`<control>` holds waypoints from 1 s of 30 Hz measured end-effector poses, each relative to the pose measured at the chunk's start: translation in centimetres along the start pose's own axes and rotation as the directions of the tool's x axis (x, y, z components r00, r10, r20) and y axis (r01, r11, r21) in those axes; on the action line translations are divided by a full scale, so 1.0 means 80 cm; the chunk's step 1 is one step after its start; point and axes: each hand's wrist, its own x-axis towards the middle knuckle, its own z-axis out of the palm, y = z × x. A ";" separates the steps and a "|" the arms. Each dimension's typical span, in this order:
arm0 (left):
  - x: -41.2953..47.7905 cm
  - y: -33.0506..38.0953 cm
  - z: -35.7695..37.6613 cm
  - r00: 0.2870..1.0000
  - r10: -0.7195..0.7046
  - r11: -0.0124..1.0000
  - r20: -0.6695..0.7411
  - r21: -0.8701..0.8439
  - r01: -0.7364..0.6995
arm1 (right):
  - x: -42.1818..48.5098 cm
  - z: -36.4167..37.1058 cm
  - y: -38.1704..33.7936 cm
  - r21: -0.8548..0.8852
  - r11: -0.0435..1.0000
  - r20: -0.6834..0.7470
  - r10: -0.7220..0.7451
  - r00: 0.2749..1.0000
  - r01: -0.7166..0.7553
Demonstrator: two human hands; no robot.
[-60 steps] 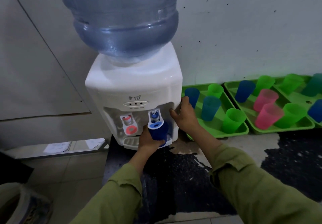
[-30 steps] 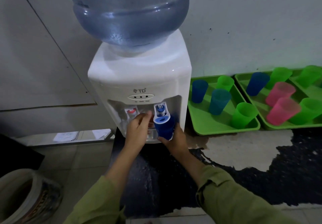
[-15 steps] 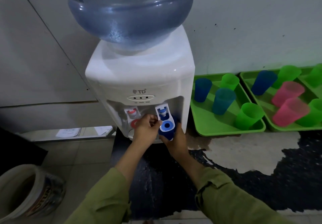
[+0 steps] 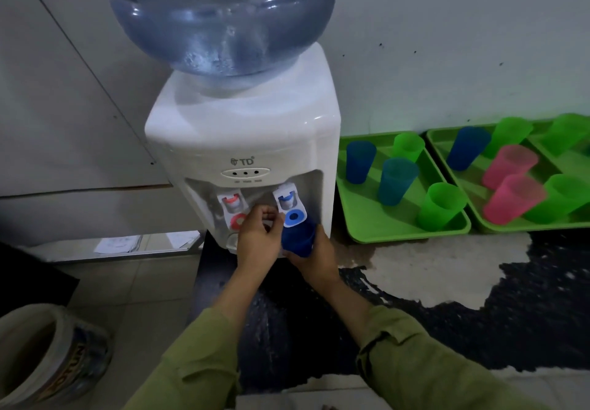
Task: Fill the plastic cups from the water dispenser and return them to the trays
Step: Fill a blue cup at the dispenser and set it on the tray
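Right hand [image 4: 316, 259]: wrapped round the cup [image 4: 296, 240] from below and the right, fingers curled on its wall, thumb side facing us. A firm hold, cup upright.
Cup: blue, right up under the blue tap [image 4: 292, 216], its mouth hidden behind the tap's round blue paddle. I can't tell how full it is.
Left hand [image 4: 257, 240]: fingers curled in tight, tips on the left edge of the blue tap's white lever, gripping at it. It sits between the blue tap and the red tap [image 4: 234, 213].
Dispenser [image 4: 242, 128]: white, against the wall, with the big blue bottle [image 4: 220, 14] upended on top.
Near tray [image 4: 360, 221]: green, just right of the dispenser. Four cups stand on it, apart from one another: one blue [image 4: 359, 162], one teal [image 4: 397, 180], two green.
Next tray [image 4: 445, 146]: touching the first on its right. It holds a blue cup, two pink cups [image 4: 509, 194] side by side, and green ones.
Floor: a bucket [image 4: 48, 355] down at the left.
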 end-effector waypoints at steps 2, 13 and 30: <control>-0.014 -0.007 -0.002 1.000 0.006 0.998 -0.028 -0.064 -0.008 | -0.007 -0.005 0.001 -0.050 0.999 0.007 0.010 1.000 -0.010; -0.063 -0.033 0.026 0.994 -0.058 0.991 0.090 -0.112 0.068 | -0.052 -0.061 0.022 -0.208 0.974 -0.076 0.078 0.994 -0.092; -0.054 0.002 0.127 0.808 0.191 0.960 0.558 0.064 -0.272 | 0.040 -0.190 -0.011 -0.192 0.980 -0.248 -0.090 0.965 0.042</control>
